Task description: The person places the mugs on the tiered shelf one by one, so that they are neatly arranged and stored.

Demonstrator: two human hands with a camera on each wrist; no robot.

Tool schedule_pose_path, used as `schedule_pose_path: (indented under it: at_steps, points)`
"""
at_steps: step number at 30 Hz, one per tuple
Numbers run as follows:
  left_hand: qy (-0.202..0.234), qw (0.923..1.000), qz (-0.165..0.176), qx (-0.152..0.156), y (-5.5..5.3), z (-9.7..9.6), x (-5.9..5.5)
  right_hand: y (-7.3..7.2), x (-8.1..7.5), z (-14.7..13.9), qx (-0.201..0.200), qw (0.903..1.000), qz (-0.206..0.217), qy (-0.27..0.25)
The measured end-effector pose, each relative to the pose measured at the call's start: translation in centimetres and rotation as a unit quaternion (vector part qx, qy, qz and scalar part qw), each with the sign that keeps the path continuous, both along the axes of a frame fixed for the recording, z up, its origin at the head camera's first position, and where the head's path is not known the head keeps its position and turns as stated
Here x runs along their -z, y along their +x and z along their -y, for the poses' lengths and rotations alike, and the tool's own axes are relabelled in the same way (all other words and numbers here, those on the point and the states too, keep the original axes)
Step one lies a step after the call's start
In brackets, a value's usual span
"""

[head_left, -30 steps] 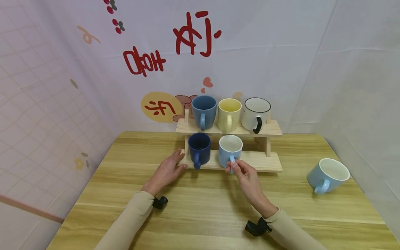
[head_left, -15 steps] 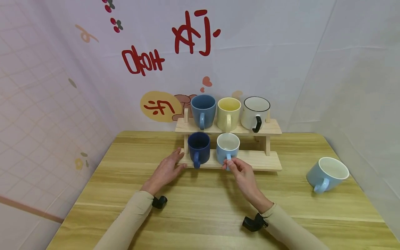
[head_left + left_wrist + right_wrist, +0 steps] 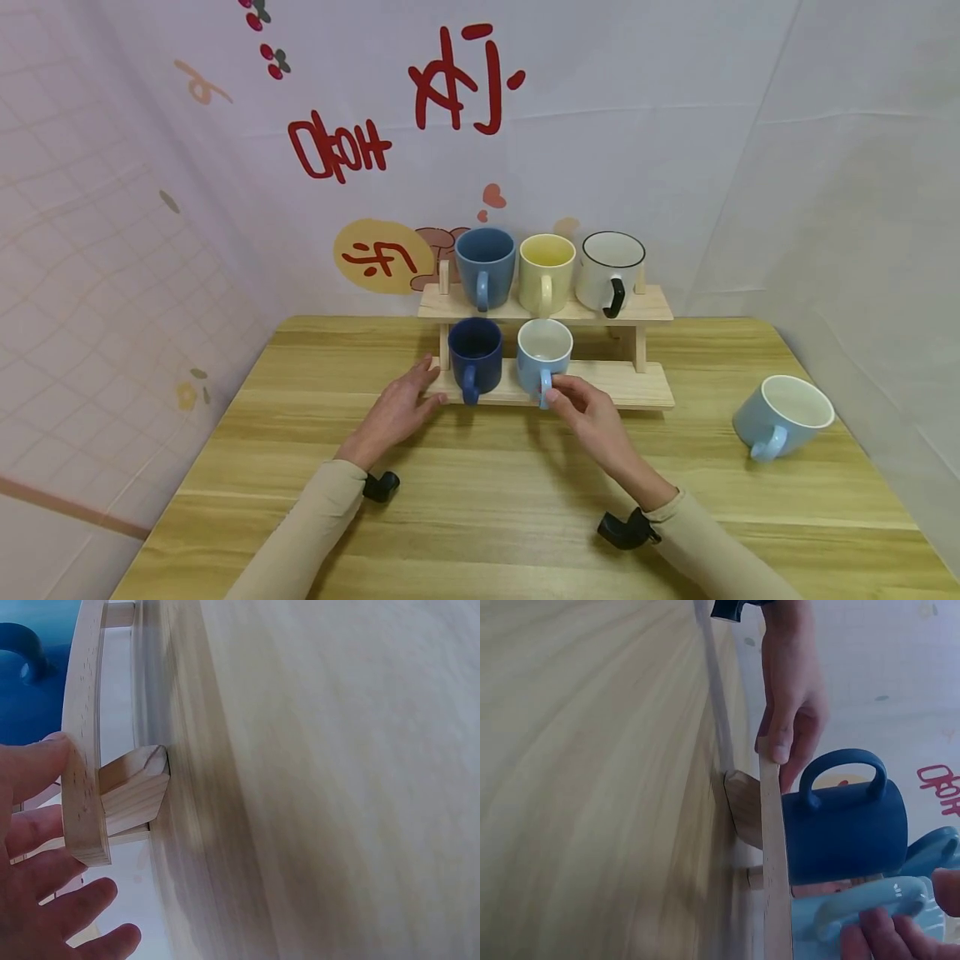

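A light blue mug with a white inside stands upright on the lower board of a two-tier wooden mug rack. My right hand is at its handle, fingers curled at the loop and thumb beside it in the right wrist view, where the handle points towards me. At the lower board's left end, my left hand holds the rack between thumb and fingers. A dark blue mug stands on the same board, between my left hand and the light blue mug.
On the upper board stand a medium blue mug, a yellow mug and a white mug with a black handle. Another light blue mug lies tilted at the table's right. A printed cloth hangs behind.
The light blue mug has shifted slightly left on the lower board, towards the dark blue mug. My right fingers have loosened and drawn to the right of its handle. My left hand stays put.
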State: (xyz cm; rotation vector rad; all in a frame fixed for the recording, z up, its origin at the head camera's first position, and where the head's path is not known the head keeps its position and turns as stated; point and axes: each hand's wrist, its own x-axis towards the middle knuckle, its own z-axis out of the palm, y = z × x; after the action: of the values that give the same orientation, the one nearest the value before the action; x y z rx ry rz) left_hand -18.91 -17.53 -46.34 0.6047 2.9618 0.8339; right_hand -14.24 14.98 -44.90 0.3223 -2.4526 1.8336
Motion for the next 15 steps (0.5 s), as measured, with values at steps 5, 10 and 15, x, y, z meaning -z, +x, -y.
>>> schedule_pose_path:
  at_steps: [5,10,15]
  points:
    - [-0.001,1.0,0.003,-0.003,-0.1,0.1,0.2,1.0,-0.1,-1.4,0.02,0.9991,-0.038,0.002]
    - [-0.007,1.0,0.005,-0.002,-0.2,0.0,0.1,2.3,-0.7,-3.2,0.048,0.9968,-0.064,0.003]
    - [-0.013,0.9999,0.0,0.0,-0.3,0.0,0.2,3.5,-1.5,-5.2,0.072,0.9941,-0.081,0.003]
